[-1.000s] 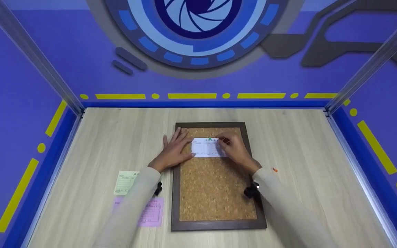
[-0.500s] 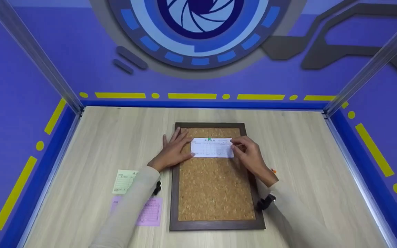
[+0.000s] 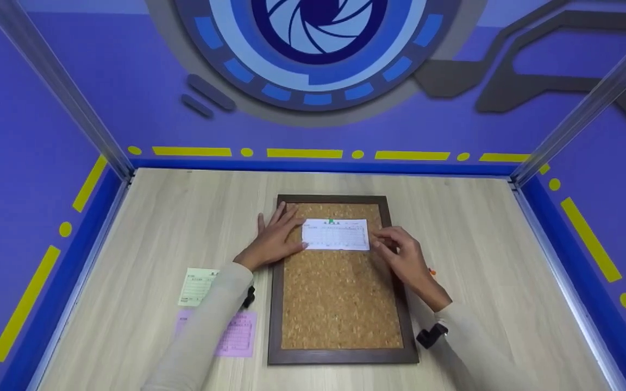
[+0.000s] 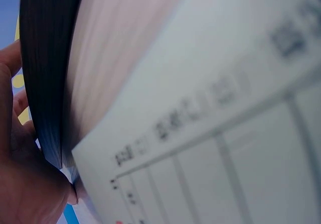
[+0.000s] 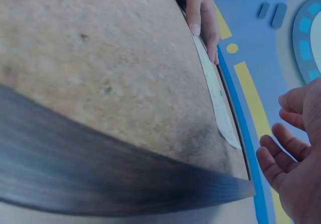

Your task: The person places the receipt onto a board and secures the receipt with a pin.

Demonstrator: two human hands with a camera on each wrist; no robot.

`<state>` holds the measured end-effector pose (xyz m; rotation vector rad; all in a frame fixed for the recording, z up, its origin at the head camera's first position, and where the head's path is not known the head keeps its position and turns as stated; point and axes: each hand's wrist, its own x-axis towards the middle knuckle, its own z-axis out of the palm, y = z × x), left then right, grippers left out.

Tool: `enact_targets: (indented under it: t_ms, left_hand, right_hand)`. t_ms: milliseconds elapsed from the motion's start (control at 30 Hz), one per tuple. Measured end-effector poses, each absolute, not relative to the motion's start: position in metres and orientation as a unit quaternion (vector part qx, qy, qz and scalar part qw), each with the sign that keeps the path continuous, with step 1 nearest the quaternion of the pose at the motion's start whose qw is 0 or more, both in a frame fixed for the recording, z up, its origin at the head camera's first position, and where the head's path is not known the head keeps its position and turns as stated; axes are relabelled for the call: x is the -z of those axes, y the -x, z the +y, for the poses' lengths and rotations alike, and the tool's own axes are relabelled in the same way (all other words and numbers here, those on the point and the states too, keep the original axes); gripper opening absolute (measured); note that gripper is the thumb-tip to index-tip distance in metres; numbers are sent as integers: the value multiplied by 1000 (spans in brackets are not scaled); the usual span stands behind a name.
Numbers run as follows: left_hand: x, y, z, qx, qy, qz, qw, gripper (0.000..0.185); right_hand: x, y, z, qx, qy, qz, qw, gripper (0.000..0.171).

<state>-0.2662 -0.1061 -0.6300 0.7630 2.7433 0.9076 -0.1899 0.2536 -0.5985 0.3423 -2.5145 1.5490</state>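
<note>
Now my left hand (image 3: 272, 239) lies flat with straight fingers on the left edge of the white slip (image 3: 336, 234), which sits on the upper part of the cork board (image 3: 340, 304) under a green pin (image 3: 331, 221). My right hand (image 3: 405, 258) hovers relaxed just beside the slip's right edge, holding nothing.

Slip (image 3: 336, 235) on corkboard (image 3: 340, 304) mid-table (image 3: 470, 217); two slips (image 3: 199, 286) left of board, pushpin (image 3: 432, 271) right.
</note>
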Motion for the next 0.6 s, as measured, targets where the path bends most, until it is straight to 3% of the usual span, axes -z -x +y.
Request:
enact_targets:
  t_ms: [600]
  left_hand:
    - [632,267,-105,-295,-242,920,85,73]
  right_hand:
    - [631,154,262,-496,-103,-859,69,47]
